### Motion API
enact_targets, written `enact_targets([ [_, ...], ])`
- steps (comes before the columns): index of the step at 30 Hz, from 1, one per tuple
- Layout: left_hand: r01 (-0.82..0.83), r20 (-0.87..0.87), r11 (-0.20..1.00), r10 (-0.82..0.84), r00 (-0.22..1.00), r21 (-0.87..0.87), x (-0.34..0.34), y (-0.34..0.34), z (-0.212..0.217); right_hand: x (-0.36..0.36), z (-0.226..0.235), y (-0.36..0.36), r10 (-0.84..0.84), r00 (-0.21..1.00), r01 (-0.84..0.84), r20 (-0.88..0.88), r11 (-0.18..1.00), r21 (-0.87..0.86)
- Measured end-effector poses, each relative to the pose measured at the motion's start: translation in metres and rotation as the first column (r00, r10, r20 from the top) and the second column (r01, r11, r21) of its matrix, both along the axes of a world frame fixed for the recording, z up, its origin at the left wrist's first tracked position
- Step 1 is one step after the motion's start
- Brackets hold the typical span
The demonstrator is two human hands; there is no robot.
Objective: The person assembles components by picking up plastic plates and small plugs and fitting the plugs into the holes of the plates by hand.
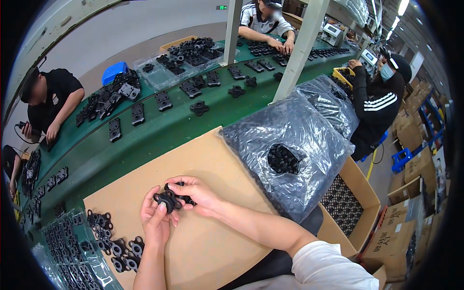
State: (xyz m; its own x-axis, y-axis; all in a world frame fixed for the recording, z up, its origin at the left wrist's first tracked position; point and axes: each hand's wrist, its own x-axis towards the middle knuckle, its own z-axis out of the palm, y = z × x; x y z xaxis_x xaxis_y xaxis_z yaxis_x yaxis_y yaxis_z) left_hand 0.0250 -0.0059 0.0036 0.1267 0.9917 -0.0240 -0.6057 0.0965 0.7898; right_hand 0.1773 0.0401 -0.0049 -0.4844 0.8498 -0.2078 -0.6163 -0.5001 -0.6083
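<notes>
Both hands meeting over the middle of the cardboard sheet (212, 159) laid on the table, closed together on one small black plastic part (170, 199). Left hand (155, 220) beneath and on the near side, thumb pressed onto the part's top; right hand (197, 193) coming in from the right, fingers curled over its far end and pinching it. Part lying roughly level between the two, its long axis running left to right from one hand to the other; equally close to both, since both grip it. Just left of the left hand, at the near left edge of the cardboard, a loose cluster of similar black parts (118, 239), some with pale ring centres, nearer the left hand than the right. Further left, a clear tray of parts (67, 246) at the near left corner. To the right of the right forearm, at the right edge of the cardboard, a big clear plastic bag (290, 145) torn open and full of small black pieces. Beyond the far edge, a green conveyor belt (159, 135) carrying scattered black parts, with other people seated along it, hands busy with their own pieces
</notes>
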Motion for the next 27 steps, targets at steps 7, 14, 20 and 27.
enact_targets([
  [7, -0.027, -0.005, 1.0, 0.027, 1.0, -0.014, 0.001, -0.001, 0.001, 0.003, -0.01, 0.005, 0.02, 0.997, -0.024, -0.078, 0.998, -0.057],
  [14, -0.068, -0.064, 0.997, 0.069, 0.996, 0.02, -0.001, -0.001, -0.007, 0.002, 0.004, 0.0, -0.001, 0.998, 0.001, 0.064, 1.0, 0.001],
  [20, -0.096, -0.056, 0.995, 0.096, 0.994, 0.004, 0.005, -0.004, 0.003, 0.003, -0.001, 0.0, 0.004, 0.994, -0.013, 0.109, 0.996, 0.084],
  [27, -0.179, -0.04, 0.983, 0.177, 0.983, -0.039, 0.005, -0.004, 0.001, 0.0, 0.003, -0.001, 0.0, 0.978, -0.021, 0.209, 0.995, 0.098],
])
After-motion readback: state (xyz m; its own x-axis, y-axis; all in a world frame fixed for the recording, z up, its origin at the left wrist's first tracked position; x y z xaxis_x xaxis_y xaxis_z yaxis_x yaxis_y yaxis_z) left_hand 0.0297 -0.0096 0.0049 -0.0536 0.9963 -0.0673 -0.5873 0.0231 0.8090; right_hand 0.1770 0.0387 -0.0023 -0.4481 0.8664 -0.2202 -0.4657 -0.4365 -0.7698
